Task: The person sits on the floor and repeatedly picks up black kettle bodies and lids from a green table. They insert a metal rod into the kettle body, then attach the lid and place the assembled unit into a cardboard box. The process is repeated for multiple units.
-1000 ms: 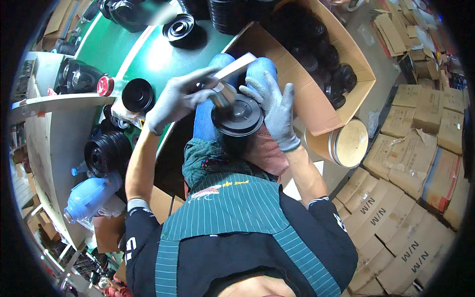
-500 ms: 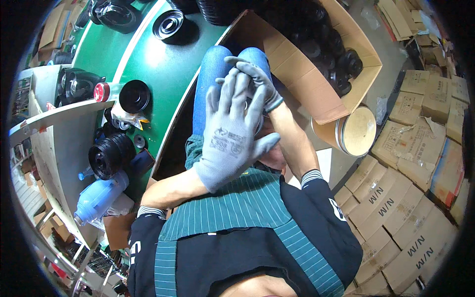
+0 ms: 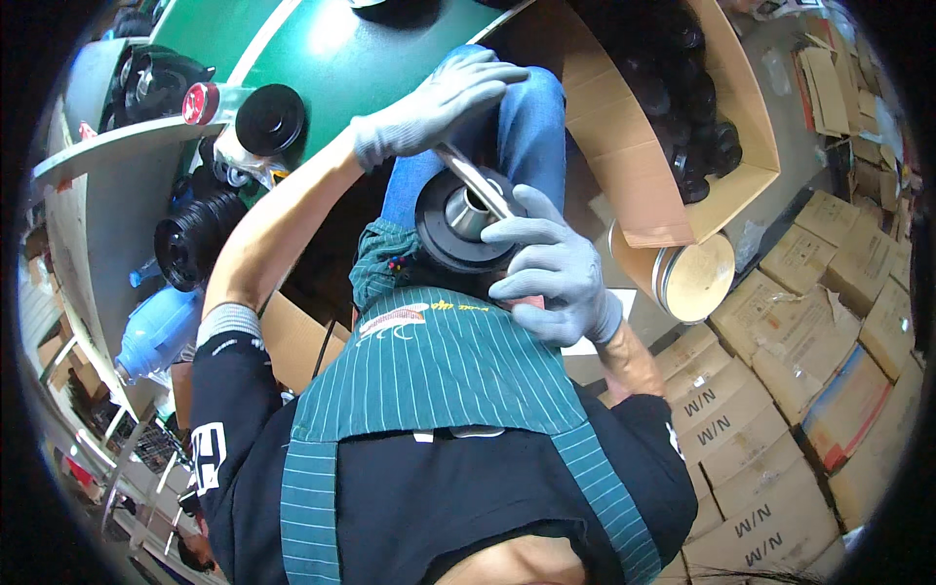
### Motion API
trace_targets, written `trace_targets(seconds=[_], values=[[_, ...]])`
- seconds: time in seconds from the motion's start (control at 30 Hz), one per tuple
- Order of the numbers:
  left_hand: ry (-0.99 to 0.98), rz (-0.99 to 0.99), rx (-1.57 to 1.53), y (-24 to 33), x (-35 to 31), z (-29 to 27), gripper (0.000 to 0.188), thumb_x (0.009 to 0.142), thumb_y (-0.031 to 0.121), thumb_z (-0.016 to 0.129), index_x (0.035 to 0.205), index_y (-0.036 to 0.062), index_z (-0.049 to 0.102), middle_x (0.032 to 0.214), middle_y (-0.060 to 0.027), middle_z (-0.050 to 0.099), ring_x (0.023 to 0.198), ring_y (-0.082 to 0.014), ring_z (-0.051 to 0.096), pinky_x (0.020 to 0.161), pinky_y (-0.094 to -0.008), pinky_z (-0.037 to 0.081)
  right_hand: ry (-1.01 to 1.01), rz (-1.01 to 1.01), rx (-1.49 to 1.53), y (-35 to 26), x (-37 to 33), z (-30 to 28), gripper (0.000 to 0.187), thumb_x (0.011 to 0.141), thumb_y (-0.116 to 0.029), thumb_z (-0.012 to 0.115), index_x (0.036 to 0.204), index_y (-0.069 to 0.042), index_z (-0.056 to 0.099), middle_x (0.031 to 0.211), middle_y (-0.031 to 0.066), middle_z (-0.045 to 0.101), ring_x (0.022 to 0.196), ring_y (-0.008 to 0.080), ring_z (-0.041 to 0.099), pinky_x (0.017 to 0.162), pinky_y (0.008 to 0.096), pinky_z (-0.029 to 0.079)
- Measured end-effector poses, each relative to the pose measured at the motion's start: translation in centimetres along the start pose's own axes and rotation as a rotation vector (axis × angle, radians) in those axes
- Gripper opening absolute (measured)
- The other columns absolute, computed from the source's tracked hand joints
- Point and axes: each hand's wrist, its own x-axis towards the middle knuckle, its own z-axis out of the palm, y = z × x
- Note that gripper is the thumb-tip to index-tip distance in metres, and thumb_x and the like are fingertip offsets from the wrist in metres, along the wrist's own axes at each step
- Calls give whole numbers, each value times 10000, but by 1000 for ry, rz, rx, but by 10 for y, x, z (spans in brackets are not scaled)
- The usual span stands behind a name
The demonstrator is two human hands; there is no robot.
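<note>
Grey gloves are worn on the left hand [image 3: 439,105] and the right hand [image 3: 558,276]. A black top [image 3: 448,497] is worn, its left sleeve [image 3: 226,390] marked in white and finished with a striped grey cuff [image 3: 231,324]. It is overlaid by a white-pinstriped, dark green apron [image 3: 439,380], printed with a motif [image 3: 398,320] and yellow lettering, with matching straps [image 3: 310,507] attached at its corners. Blue jeans [image 3: 539,122] are worn below.

Carton [image 3: 624,156] blocking right, room over tabletop [image 3: 341,83]
</note>
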Motion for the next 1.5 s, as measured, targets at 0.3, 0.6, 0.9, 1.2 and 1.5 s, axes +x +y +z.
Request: trace_targets(seconds=[0.3,0.6,0.9,1.2,1.5], values=[[-156,305,-86,19,93,56,432,1100,350,534,1442,114,651,1584,-168,538,1614,-410,282,1334,-619,106,-656,-138,-197,-14,80,52,365,888,-330,660,608,-96,667,551,101,601,562,289,660,623,438,534],[-195,132,-413,27,99,61,638,1120,567,458,1072,44,819,847,-120,760,773,-290,716,816,-436,584,-453,-14,-101,-20,93,44,208,833,-292,709,856,-89,751,737,114,716,703,285,725,630,416,558],[695,-833,-966,-48,-60,6,865,1104,728,306,801,68,776,608,5,624,521,-81,485,507,-260,365,482,424,-318,-20,8,26,673,930,-234,613,1508,99,518,1502,270,573,1396,401,560,1210,484,413],[905,-758,-902,-26,-145,29,285,1091,383,654,1111,113,741,825,62,569,626,-39,474,562,-215,375,107,572,-253,15,-16,49,1059,753,-356,955,1643,-108,436,1736,280,299,1607,424,330,1289,481,323],[1517,-873,-564,-107,-124,64,257,1137,331,602,1064,90,654,850,4,647,593,-89,565,557,-257,468,260,518,-279,1,-8,50,879,679,-330,1007,1451,-71,675,1619,288,491,1484,420,516,1222,468,429]])
